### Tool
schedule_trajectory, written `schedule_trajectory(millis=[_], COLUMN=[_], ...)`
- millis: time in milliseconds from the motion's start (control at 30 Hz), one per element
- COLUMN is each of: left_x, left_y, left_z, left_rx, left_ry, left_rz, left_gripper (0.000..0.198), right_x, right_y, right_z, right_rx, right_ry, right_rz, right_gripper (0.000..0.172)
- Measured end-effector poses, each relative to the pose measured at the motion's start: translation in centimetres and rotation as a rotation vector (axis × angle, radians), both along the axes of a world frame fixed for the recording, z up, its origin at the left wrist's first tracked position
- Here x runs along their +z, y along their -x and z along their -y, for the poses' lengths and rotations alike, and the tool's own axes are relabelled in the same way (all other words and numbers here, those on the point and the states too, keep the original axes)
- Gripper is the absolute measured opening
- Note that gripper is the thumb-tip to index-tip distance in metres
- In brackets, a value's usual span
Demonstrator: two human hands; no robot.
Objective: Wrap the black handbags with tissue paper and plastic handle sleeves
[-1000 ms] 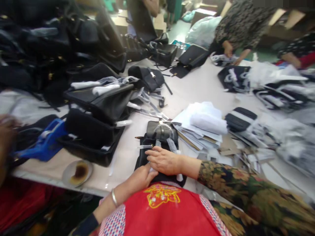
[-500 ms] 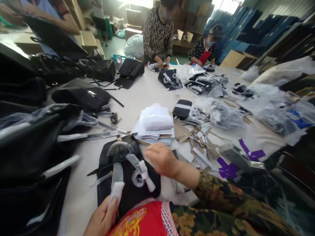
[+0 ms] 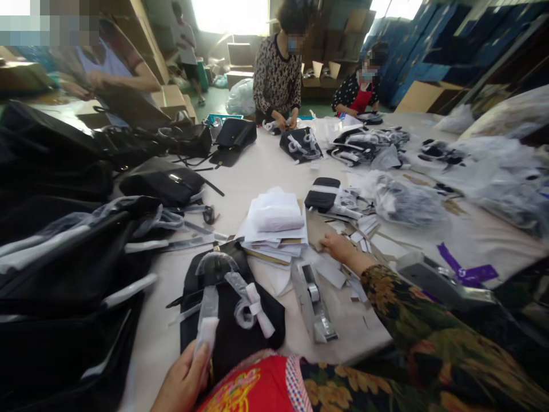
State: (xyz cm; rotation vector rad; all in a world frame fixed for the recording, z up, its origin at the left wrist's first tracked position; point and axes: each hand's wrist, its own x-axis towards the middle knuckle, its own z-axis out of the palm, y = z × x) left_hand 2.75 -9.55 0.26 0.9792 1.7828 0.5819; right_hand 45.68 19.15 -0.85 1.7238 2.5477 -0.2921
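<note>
Our left grip is pinching the wrapped strap, likely light, pliable, best held at its padded end, by the counter's near edge; whether our right grip is closing, we cannot tell.

Daylight glares through a broad window at the back and a second bright opening farther right. Brown cartons stack against the dim rear, above a greenish floor. A blue, blurred expanse lines the right side, an open cardboard box before it. A long, pale-topped table fills the foreground.
</note>
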Motion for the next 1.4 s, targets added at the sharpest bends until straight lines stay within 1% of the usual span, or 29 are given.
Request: schedule_trajectory(millis=[33, 67, 100, 167, 200, 233, 300, 333, 367, 433, 500, 633, 733, 800, 833, 933, 1000, 1067, 1167, 1200, 1300, 1400], left_x=[0.0, 0.0, 0.0, 0.0, -0.1, -0.2, -0.4, -0.5, -0.5, -0.4, 0.1, 0.9, 0.9, 0.9, 0.9, 0.8, 0.6, 0.3, 0.0, -0.1, 0.0, 0.4], left_y=[0.1, 0.1, 0.2, 0.3, 0.4, 0.4, 0.5, 0.5, 0.5, 0.3, 0.1, 0.0, 0.1, 0.2, 0.2, 0.1, 0.2, 0.2, 0.3, 0.3, 0.3, 0.3], left_z=[0.1, 0.1, 0.2, 0.2, 0.1, 0.1, 0.0, 0.0, 0.1, 0.2, 0.3, 0.4, 0.6, 0.8, 0.9, 1.1, 1.2, 1.2, 1.2, 1.2, 1.2, 1.1], left_rx=[0.001, 0.003, 0.007, 0.014, 0.017, 0.023, 0.033, 0.042, 0.053, 0.086, 0.132, 0.203, 0.236, 0.242, 0.241, 0.225, 0.22, 0.219, 0.223, 0.225, 0.228, 0.227], left_ry=[0.004, 0.005, 0.003, -0.003, -0.005, -0.007, -0.008, -0.006, -0.003, 0.0, -0.002, -0.029, -0.037, -0.039, -0.042, -0.047, -0.046, -0.05, -0.047, -0.041, -0.027, -0.035], left_rz=[0.012, 0.021, 0.029, 0.045, 0.056, 0.068, 0.103, 0.123, 0.144, 0.192, 0.246, 0.344, 0.37, 0.388, 0.394, 0.379, 0.362, 0.367, 0.386, 0.388, 0.385, 0.389], left_gripper=[0.053, 0.053, 0.054, 0.054, 0.055, 0.056, 0.057, 0.058, 0.059, 0.059, 0.057, 0.048, 0.046, 0.046, 0.046, 0.046, 0.047, 0.047, 0.048, 0.048, 0.048, 0.048], right_x=[0.6, 1.4, 2.3, 4.5, 5.7, 6.8, 8.7, 9.5, 10.1, 10.6, 10.2, 7.5, 5.6, 4.9, 4.8, 5.0, 5.5, 6.0, 6.4, 6.4, 6.1, 6.0], right_y=[0.1, 0.3, 0.7, 1.7, 2.6, 3.5, 5.9, 7.2, 8.7, 11.7, 15.0, 21.4, 24.5, 25.3, 25.5, 25.3, 25.2, 25.1, 25.1, 25.1, 24.9, 24.5], right_z=[-0.2, -0.5, -0.6, -0.5, -0.3, 0.1, 1.2, 2.0, 2.7, 4.5, 6.5, 11.6, 15.6, 17.2, 17.7, 17.6, 17.0, 16.4, 16.0, 16.0, 15.7, 15.2], right_rx=[0.005, -0.006, -0.039, -0.173, -0.244, -0.295, -0.327, -0.316, -0.302, -0.293, -0.311, -0.439, -0.51, -0.522, -0.523, -0.49, -0.427, -0.379, -0.4, -0.42, -0.441, -0.439], right_ry=[-0.021, -0.051, -0.081, -0.115, -0.085, -0.015, 0.204, 0.325, 0.44, 0.629, 0.787, 1.046, 1.161, 1.188, 1.188, 1.168, 1.173, 1.208, 1.282, 1.305, 1.392, 1.545], right_rz=[-0.067, -0.186, -0.358, -0.835, -1.092, -1.319, -1.672, -1.784, -1.851, -1.893, -1.855, -1.72, -1.653, -1.584, -1.537, -1.388, -1.344, -1.378, -1.466, -1.485, -1.548, -1.584], right_gripper=[0.013, 0.013, 0.014, 0.022, 0.026, 0.028, 0.031, 0.033, 0.035, 0.039, 0.04, 0.038, 0.036, 0.036, 0.035, 0.034, 0.037, 0.041, 0.045, 0.044, 0.032, 0.024])
